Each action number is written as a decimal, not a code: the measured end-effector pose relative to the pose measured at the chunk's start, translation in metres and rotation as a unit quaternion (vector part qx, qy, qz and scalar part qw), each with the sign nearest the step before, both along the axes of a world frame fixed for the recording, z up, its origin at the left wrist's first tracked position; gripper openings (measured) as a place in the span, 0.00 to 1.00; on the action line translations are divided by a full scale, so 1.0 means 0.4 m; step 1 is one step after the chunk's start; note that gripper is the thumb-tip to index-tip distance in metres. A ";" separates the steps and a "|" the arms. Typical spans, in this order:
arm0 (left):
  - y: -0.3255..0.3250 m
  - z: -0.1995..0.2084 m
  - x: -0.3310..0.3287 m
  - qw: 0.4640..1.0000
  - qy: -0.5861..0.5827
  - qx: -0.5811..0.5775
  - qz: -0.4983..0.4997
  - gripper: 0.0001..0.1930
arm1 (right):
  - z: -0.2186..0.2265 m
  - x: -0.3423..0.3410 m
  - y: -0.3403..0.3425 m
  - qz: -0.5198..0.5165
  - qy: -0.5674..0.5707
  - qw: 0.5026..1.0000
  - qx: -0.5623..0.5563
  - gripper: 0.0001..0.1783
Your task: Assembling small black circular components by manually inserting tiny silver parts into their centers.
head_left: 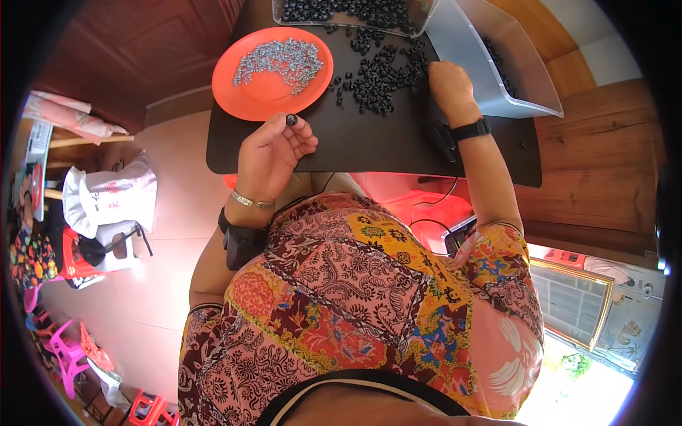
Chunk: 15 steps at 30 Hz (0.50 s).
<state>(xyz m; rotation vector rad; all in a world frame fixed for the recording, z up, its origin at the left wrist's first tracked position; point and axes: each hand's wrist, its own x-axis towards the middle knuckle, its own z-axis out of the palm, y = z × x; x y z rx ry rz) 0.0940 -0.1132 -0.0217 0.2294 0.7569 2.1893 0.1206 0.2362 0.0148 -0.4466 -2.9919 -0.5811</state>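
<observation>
My left hand [275, 150] is closed in a pinch near the table's front edge. Its thumb and forefinger hold a small round black part [291, 120]. My right hand [452, 86] is wrapped round a dark hand tool [439, 135] whose kind I cannot make out, as it blends into the tabletop and the hand hides part of it. Beside that hand spreads a pile of small black parts [380, 77]. An orange-red plate [238, 99] just beyond my left hand bears many small silver metal pieces [273, 59].
At the far edge a clear plastic bin [419, 27] is full of black parts. Another clear bin [529, 89] stands tilted at the right, with black parts inside. A black cable [446, 193] hangs off the dark table [341, 153]. Bags and stools [110, 195] fill the left side.
</observation>
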 end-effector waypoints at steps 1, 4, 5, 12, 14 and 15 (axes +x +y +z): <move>0.000 0.000 0.000 1.000 0.001 -0.006 0.000 0.12 | 0.004 -0.001 -0.004 0.002 0.000 1.000 0.000 0.09; 0.002 0.003 0.002 1.000 0.005 -0.022 0.007 0.12 | 0.009 0.008 -0.031 0.046 0.059 0.993 -0.087 0.09; 0.005 0.005 0.003 0.999 0.009 -0.033 0.010 0.13 | 0.008 0.016 -0.049 0.108 0.148 0.963 -0.197 0.09; 0.021 0.024 0.006 0.997 0.034 -0.067 0.005 0.13 | 0.048 0.032 -0.250 0.151 0.181 0.681 -0.694 0.10; 0.025 0.024 0.007 0.997 0.036 -0.066 0.001 0.13 | 0.058 0.042 -0.313 0.177 0.167 0.587 -0.772 0.09; 0.026 0.026 0.009 0.997 0.035 -0.066 0.004 0.13 | 0.068 0.052 -0.348 0.186 0.170 0.588 -0.768 0.09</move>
